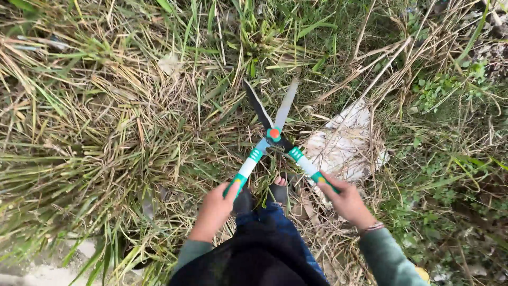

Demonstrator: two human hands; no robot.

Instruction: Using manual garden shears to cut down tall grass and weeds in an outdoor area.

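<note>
I hold the garden shears [273,132] at frame centre, blades spread over dry grass [106,132]. My left hand [216,206] and right hand [345,200] each grip a green-white handle. A crumpled white sack [344,145] lies half-buried right of centre.

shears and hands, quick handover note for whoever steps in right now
Left hand: closed around the left green grip of the hedge shears.
Right hand: closed around the right grip.
Shears: blades open in a V, pointing away from the person over long grass, much of it dry and flattened.
Nearby: pale sack-like sheet on the ground right of the blades; a sandalled foot just below the handles.
Done: cannot tell how much is cut.
Left: green tufts stand ahead of the blades.
</note>
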